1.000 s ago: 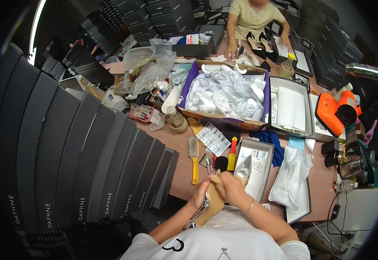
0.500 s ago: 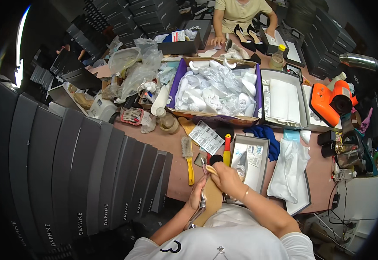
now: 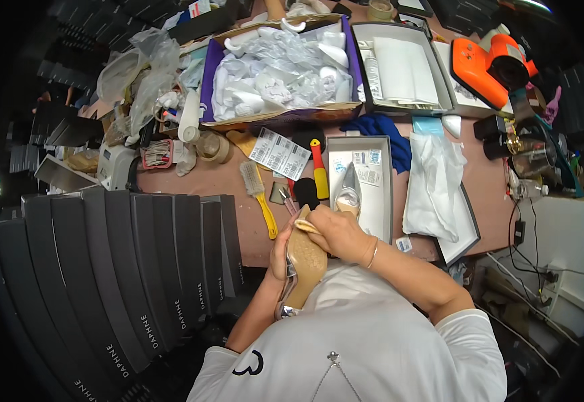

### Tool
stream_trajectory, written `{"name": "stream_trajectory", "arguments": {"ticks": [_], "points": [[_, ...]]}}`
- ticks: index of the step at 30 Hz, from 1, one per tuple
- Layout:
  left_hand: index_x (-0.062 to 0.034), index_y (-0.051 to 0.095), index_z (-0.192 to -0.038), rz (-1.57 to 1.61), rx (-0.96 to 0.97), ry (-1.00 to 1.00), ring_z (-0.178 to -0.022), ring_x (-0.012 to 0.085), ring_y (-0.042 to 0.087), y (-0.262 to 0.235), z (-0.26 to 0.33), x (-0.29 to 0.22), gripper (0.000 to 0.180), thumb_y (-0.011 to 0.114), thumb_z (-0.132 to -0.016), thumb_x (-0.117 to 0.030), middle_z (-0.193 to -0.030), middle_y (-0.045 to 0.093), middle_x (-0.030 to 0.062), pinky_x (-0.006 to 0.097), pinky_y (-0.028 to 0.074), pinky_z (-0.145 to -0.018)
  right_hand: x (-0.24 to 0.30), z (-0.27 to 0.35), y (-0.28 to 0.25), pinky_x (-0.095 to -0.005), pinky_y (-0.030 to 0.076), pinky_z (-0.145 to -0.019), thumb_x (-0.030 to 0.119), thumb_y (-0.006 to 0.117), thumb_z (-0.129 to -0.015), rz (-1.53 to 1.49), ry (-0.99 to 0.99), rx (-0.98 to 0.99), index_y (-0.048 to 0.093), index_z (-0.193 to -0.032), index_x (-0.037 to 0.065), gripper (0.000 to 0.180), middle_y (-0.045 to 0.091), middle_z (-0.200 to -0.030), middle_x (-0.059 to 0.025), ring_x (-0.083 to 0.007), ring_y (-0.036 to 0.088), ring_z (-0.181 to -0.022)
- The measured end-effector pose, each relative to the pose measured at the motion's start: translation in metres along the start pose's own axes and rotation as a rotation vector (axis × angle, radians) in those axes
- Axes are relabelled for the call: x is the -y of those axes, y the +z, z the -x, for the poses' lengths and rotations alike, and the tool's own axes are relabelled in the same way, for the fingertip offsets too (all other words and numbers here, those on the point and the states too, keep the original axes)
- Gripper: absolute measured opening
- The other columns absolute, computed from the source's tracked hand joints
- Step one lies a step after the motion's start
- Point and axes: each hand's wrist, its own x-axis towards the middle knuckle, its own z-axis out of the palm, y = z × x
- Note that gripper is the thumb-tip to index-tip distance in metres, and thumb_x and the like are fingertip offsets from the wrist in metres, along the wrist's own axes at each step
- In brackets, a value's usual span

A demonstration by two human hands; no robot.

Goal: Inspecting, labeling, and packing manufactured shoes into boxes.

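Observation:
My left hand (image 3: 280, 256) is wrapped round the side of a shoe (image 3: 307, 262), with its tan sole turned up and its silvery heel end near my shirt. Against the toe end of the sole, my right hand (image 3: 340, 234) pinches a small folded yellowish pad (image 3: 307, 227). Just beyond my hands, a silver pointed shoe (image 3: 349, 191) with stuffing lies in an open grey shoe box (image 3: 384, 224). Left of the box are a red-and-yellow handled tool (image 3: 319, 173), a yellow-handled brush (image 3: 258, 194) and a sheet of printed labels (image 3: 280, 155).
Dark shoe boxes (image 3: 98, 261) stand in a long row at left. A purple carton (image 3: 208, 80) of white stuffing sits at the back. White wrapping (image 3: 434, 187) lies on a box lid (image 3: 463, 231) at right, below an orange machine (image 3: 473, 70).
My view has tilted down, so the table sits higher in the picture and the person opposite is mostly out of it. Both hands still hold the shoe and pad; more of the sole shows.

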Motion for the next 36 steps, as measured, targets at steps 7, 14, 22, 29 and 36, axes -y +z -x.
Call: {"name": "stream_trajectory", "arguments": {"ticks": [7, 14, 22, 29, 36], "points": [[-0.0089, 0.026, -0.146, 0.050, 0.033, -0.082, -0.101, 0.0309, 0.060, -0.015, -0.007, 0.003, 0.062, 0.030, -0.094, -0.041, -0.124, 0.051, 0.0205, 0.039, 0.053, -0.083, -0.007, 0.008, -0.011, -0.0343, 0.047, -0.045, 0.021, 0.063, -0.080, 0.112, -0.066, -0.034, 0.051, -0.082, 0.013, 0.014, 0.047, -0.073, -0.0050, -0.0195, 0.058, -0.060], [-0.0117, 0.023, -0.148, -0.066, 0.000, -0.025, -0.097, 0.0289, 0.061, -0.011, 0.001, 0.005, 0.063, 0.031, -0.094, -0.042, -0.124, 0.050, 0.0189, 0.041, 0.051, -0.087, 0.002, -0.011, -0.013, -0.0376, 0.046, -0.053, 0.021, 0.062, -0.084, 0.179, 0.041, 0.083, 0.054, -0.087, 0.009, 0.015, 0.052, -0.077, -0.0080, -0.0278, 0.058, -0.065], [-0.0076, 0.024, -0.147, -0.054, 0.144, 0.058, -0.097, 0.0251, 0.060, -0.008, 0.012, -0.012, 0.060, 0.031, -0.096, -0.038, -0.118, 0.053, 0.0163, 0.035, 0.049, -0.087, 0.025, -0.007, -0.001, -0.0403, 0.048, -0.057, 0.019, 0.063, -0.082, -0.009, 0.050, 0.178, 0.053, -0.082, 0.008, 0.015, 0.054, -0.078, -0.0124, -0.0335, 0.059, -0.072], [-0.0032, 0.030, -0.144, -0.094, 0.081, 0.123, -0.101, 0.0208, 0.059, -0.009, 0.007, -0.008, 0.057, 0.029, -0.098, -0.035, -0.118, 0.055, 0.0144, 0.032, 0.047, -0.091, 0.001, -0.042, -0.003, -0.0378, 0.048, -0.056, 0.018, 0.064, -0.082, 0.066, 0.259, 0.108, 0.057, -0.084, 0.009, 0.012, 0.055, -0.078, -0.0095, -0.0301, 0.062, -0.071], [-0.0009, 0.030, -0.144, 0.032, 0.113, 0.062, -0.122, 0.0198, 0.048, -0.022, 0.003, -0.004, 0.056, 0.030, -0.097, -0.032, -0.135, 0.048, 0.0119, 0.031, 0.037, -0.104, 0.008, -0.050, -0.008, -0.0383, 0.049, -0.054, 0.020, 0.067, -0.080, 0.189, 0.037, 0.141, 0.055, -0.083, 0.007, 0.018, 0.054, -0.074, -0.0119, -0.0299, 0.061, -0.064]]}}
